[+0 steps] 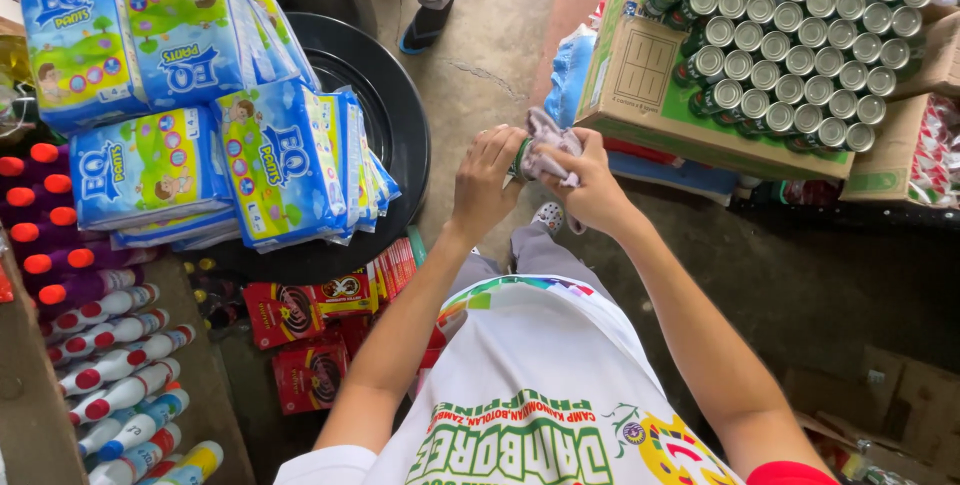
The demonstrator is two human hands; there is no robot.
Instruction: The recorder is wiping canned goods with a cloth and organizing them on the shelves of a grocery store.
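We see a green can pinched between the two hands over the concrete floor — the left hand curls round its near side, while the right hand presses a pale cloth against its far side, fingers closed on both. Just beyond the right hand sits an open carton of matching cans; to the left, diaper packs lie stacked on a black tub — capped bottles and red boxes below them.
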